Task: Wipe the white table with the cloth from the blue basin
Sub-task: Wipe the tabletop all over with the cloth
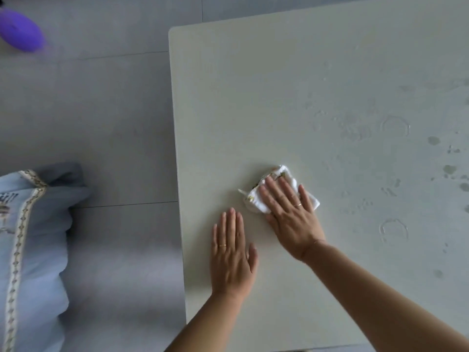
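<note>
The cloth (pixel 285 174), white with a patterned strip along one side, lies folded on the white surface (pixel 304 85), in its near half and closer to the left edge than to the right. The right hand (pixel 289 214) lies flat on top of it. Its fingers (pixel 272 191) are straight and slightly apart, pressing the cloth down rather than curling round it, and cloth shows beyond the fingertips and on both sides of the hand. A thin ring (pixel 299 204) sits on 1 of these fingers.

The left hand (pixel 232 252) rests palm down on the bare surface just beside the cloth, on the side nearer the near edge, and is not touching it. Its fingers (pixel 231 222) are straight and close together with the thumb held out to the side, and it holds nothing (it also wears a thin ring (pixel 222 245)).

Toward the right edge the surface carries 2 faint ring-shaped marks (pixel 396 128) and a scatter of wet spots (pixel 449 170). Round the far left corner it looks plain.

Past the left edge is a grey tiled floor (pixel 101 110). A pale blue cushion (pixel 33 237) with a patterned band lies off to the near left, and a blurred purple object (pixel 20 30) shows at the far left.
</note>
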Motion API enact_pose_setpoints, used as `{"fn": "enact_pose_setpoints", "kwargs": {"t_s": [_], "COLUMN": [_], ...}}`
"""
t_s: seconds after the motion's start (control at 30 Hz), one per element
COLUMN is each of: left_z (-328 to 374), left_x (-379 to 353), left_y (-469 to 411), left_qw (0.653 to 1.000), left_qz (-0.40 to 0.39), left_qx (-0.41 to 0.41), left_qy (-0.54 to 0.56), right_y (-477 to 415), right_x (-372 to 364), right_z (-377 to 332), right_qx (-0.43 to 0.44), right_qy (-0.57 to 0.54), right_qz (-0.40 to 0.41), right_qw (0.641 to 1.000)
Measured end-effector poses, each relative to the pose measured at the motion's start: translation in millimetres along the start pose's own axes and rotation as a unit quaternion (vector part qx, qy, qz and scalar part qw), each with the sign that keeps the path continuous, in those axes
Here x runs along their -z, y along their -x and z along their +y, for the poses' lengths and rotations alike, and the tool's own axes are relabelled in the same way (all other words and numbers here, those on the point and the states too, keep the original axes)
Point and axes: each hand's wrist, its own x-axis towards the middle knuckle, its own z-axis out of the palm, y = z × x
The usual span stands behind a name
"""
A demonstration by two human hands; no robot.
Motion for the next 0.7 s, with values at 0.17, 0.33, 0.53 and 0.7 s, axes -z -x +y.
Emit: {"fn": "enact_pose_setpoints", "kwargs": {"t_s": [0.17, 0.33, 0.53, 0.7], "left_z": [-0.7, 3.0, -0.7, 0.6], "left_x": [-1.5, 1.0, 1.8, 1.8], "left_y": [-2.4, -2.8, -1.5, -0.6], "left_qw": [1.000, 0.999, 1.000, 1.000], "left_qz": [-0.005, -0.025, -0.001, 0.006], "left_qx": [0.011, 0.029, 0.012, 0.012], "left_qy": [-0.002, 0.001, 0.017, 0.013], "right_y": [-1.9, 37.6, 45.0, 49.2], "right_x": [3.4, -18.6, 1.1, -9.0], "right_z": [3.8, -57.7, 18.8, -19.3], "right_qx": [-0.189, -0.091, -0.081, -0.246], "right_qy": [-0.056, -0.063, 0.002, -0.063], "right_qz": [0.054, 0.005, 0.007, 0.031], "right_qw": [0.979, 0.994, 0.997, 0.967]}}
